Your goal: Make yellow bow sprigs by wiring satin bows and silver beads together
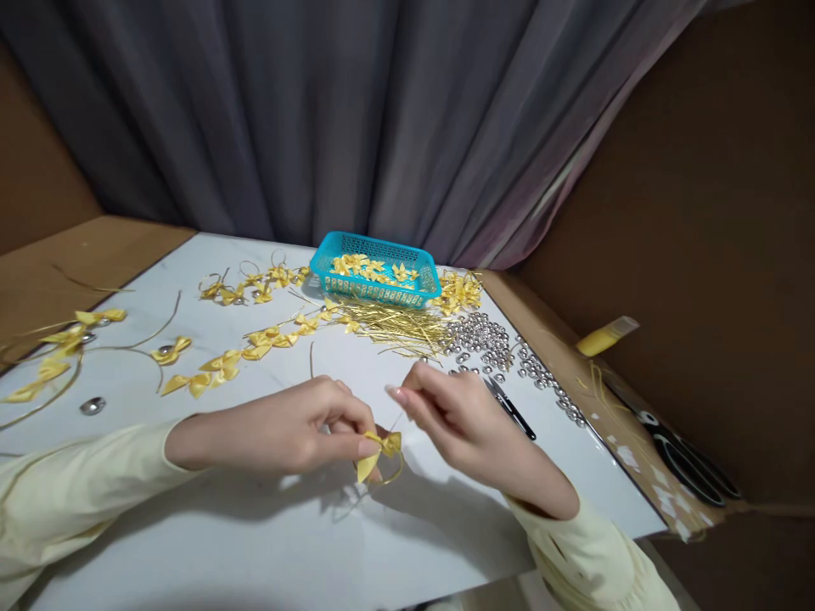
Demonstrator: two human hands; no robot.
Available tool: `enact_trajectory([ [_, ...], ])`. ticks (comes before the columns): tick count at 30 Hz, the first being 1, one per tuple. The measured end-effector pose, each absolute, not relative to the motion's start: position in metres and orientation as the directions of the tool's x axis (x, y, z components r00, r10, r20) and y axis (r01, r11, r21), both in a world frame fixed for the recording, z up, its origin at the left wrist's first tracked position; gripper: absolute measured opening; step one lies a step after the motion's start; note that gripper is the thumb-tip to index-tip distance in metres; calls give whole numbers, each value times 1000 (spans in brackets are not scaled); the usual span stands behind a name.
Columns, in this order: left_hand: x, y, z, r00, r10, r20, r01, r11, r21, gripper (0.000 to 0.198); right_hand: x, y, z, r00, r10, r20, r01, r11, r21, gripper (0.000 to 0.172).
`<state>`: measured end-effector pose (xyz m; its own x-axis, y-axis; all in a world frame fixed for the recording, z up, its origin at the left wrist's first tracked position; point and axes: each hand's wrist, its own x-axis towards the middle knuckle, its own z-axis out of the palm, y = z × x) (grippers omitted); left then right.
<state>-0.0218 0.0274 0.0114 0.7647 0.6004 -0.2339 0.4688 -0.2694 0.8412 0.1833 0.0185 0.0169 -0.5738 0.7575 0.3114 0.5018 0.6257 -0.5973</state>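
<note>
My left hand (318,428) is closed on a yellow ribbon bow (390,443), pinched between thumb and fingers above the white board. A loop of gold cord (400,469) curves out below the bow. To its right, my right hand (446,416) is raised with thumb and forefinger pressed together. A faint, thin thread (398,419) runs from those fingertips down to the bow. Behind my hands, a row of yellow bows (222,365) lies on the board. Beyond my right hand are loose silver beads or gems (480,335) and small black-handled snips (513,409).
A turquoise basket (324,255) with yellow bows stands at the back. Gold cords (401,329) lie before it, more bows (459,293) beside it. Large black scissors (681,462) and a yellow tube (604,337) are at right. Corded bows (54,365) lie left; a curtain (356,119) hangs behind.
</note>
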Motion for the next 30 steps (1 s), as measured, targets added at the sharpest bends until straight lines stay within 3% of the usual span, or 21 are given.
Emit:
enact_trajectory([
  [4,-21,28,9,778,589,-220,421,-229,878,32,193,24,25,-431,819,380,458,561,-690,30],
  [9,-20,30,12,756,598,-264,414,-124,902,32,197,29,18,-596,793,126,335,388,-858,45],
  [12,-19,30,13,746,600,-287,435,-115,893,34,191,29,10,-637,769,53,294,306,-906,47],
  [18,-20,29,12,785,578,-221,384,-175,906,38,179,27,1,-554,825,116,266,306,-914,45],
  [22,-21,29,11,793,578,-195,369,-201,908,35,178,27,-3,-616,782,99,234,301,-924,43],
  [26,-20,30,13,801,565,-197,349,-174,921,33,176,24,-5,-617,763,191,165,363,-917,41],
  [30,-19,28,10,802,557,-216,374,-185,909,31,177,26,-4,-505,819,273,154,396,-905,43],
])
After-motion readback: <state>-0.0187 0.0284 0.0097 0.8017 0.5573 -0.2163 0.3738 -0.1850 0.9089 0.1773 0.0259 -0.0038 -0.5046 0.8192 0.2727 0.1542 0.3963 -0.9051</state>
